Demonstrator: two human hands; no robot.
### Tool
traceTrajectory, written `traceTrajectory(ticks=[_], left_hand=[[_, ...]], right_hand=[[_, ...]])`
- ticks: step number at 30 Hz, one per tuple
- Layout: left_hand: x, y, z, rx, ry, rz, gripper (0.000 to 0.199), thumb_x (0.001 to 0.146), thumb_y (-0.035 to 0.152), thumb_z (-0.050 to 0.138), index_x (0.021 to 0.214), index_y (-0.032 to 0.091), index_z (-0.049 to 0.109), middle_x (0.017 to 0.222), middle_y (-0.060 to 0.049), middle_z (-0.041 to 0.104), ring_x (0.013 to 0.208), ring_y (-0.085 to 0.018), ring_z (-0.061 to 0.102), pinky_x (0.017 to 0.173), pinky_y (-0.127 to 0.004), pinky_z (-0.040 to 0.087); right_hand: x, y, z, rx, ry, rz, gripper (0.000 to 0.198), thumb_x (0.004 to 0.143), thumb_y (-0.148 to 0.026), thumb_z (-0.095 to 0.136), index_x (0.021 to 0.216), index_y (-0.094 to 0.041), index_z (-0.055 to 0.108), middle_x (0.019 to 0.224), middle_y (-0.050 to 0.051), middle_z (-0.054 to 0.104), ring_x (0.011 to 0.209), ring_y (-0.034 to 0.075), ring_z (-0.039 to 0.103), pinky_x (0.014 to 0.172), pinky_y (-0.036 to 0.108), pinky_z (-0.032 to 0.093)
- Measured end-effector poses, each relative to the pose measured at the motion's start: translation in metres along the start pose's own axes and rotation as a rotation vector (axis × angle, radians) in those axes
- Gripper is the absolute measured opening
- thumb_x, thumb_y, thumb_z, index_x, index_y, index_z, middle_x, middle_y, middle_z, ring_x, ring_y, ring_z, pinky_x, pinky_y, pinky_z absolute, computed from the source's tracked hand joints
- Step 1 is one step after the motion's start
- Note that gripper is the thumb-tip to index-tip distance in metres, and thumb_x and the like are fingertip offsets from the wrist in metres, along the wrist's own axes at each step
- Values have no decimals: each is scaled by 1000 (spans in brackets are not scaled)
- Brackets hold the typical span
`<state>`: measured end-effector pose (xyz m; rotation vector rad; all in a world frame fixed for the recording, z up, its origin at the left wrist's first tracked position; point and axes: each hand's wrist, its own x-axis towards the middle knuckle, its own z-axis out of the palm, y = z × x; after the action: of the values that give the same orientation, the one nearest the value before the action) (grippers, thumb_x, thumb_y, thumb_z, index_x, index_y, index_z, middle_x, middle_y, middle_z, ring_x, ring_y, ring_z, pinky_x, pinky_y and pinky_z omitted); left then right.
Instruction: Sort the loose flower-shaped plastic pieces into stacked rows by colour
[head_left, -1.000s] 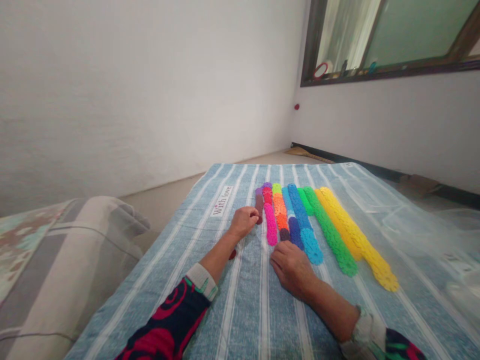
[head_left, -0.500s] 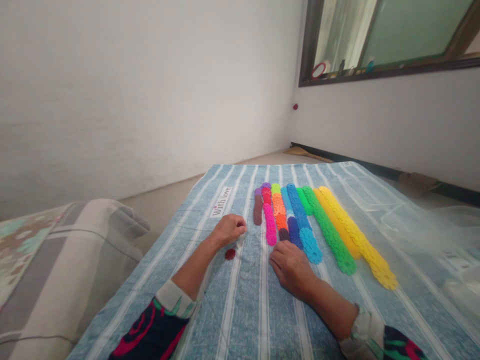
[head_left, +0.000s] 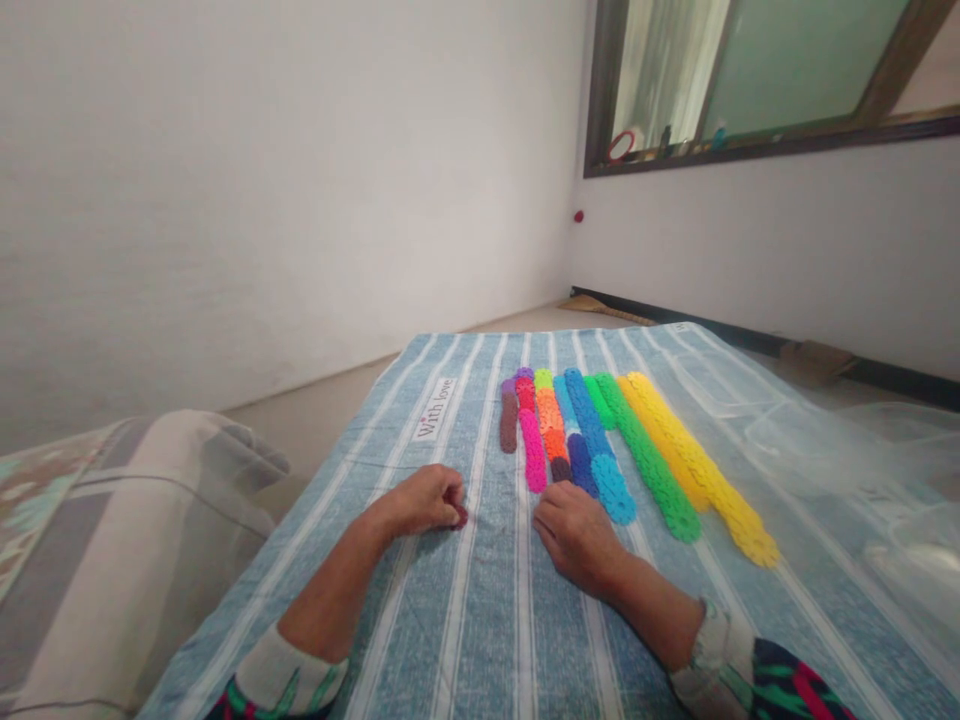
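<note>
My left hand (head_left: 424, 500) is over the striped cloth, fingers pinched at a small dark red plastic disc (head_left: 460, 518) whose edge shows under the fingertips. To its right, my right hand (head_left: 577, 532) rests with curled fingers by the near end of the short dark brown discs (head_left: 560, 469). Whatever its fingers may hold is hidden. Beyond both hands lie overlapping rows of notched plastic discs: brown (head_left: 509, 430), pink (head_left: 533, 450), orange (head_left: 549, 412), dark blue (head_left: 580, 465), light blue (head_left: 613, 490), green (head_left: 649, 470) and yellow (head_left: 705, 455).
The blue and white striped cloth (head_left: 480, 640) covers the table, with a "With love" print (head_left: 434, 409) at left. Clear plastic containers or bags (head_left: 840, 450) lie along the right side. A draped grey and beige cover (head_left: 165, 540) stands at the left.
My left hand has come nearer and slightly left, down onto the dark red disc that lay apart from it. My right hand stays almost in place. The view has shifted slightly.
</note>
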<state>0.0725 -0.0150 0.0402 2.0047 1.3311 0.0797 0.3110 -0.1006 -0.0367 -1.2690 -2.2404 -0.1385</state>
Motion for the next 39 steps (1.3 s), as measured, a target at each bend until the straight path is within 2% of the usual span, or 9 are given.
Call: traceTrajectory(ticks=[3, 7, 13, 20, 23, 27, 32, 39], left_hand=[[8, 5, -1, -142, -31, 21, 9, 56, 24, 58, 60, 17, 56, 55, 2, 58, 50, -12, 49, 50, -23, 34], [33, 13, 3, -208, 137, 120, 8, 60, 25, 56, 62, 17, 55, 52, 4, 53, 49, -10, 46, 51, -22, 34], [78, 27, 14, -99, 374, 198, 7, 64, 22, 53, 62, 17, 57, 51, 4, 53, 54, -12, 50, 55, -23, 35], [94, 34, 20, 72, 467, 241, 13, 70, 21, 53, 65, 18, 65, 70, -1, 66, 70, -16, 59, 70, -26, 44], [94, 31, 19, 139, 537, 238, 15, 71, 23, 54, 67, 19, 68, 78, -3, 68, 78, -17, 61, 77, -27, 45], [86, 26, 19, 122, 619, 216, 21, 75, 30, 52, 76, 18, 69, 81, -4, 68, 80, -18, 62, 77, -28, 46], [62, 20, 26, 75, 558, 224, 25, 78, 35, 49, 74, 19, 68, 77, -3, 68, 79, -19, 62, 75, -29, 46], [37, 12, 42, 117, 510, 233, 25, 78, 34, 48, 72, 19, 67, 76, -4, 65, 75, -19, 61, 75, -31, 46]], right_hand=[[1, -1, -1, -10, -3, 0, 17, 89, -12, 57, 73, -17, 60, 79, 4, 57, 78, 18, 48, 69, 30, 34], [2, -2, -3, -29, -10, 8, 17, 88, -12, 59, 72, -17, 60, 78, 4, 57, 77, 18, 47, 68, 30, 33], [2, -2, -2, -42, -11, 12, 16, 88, -13, 59, 72, -17, 60, 79, 4, 57, 77, 18, 47, 68, 31, 32], [6, -3, -6, -59, -53, 30, 17, 90, -14, 57, 73, -17, 60, 80, 4, 58, 78, 18, 48, 67, 31, 33], [9, -3, -9, -64, -71, 30, 17, 90, -15, 56, 73, -17, 61, 80, 4, 58, 79, 19, 48, 66, 32, 32], [10, -3, -9, -69, -84, 37, 15, 89, -15, 56, 74, -17, 61, 81, 5, 59, 78, 19, 48, 65, 32, 32], [9, -3, -7, -66, -74, 46, 17, 90, -14, 55, 74, -17, 61, 80, 4, 58, 77, 18, 48, 65, 31, 31], [8, -6, -8, -66, -79, 50, 17, 92, -15, 53, 77, -16, 61, 83, 5, 59, 78, 18, 49, 67, 30, 33]])
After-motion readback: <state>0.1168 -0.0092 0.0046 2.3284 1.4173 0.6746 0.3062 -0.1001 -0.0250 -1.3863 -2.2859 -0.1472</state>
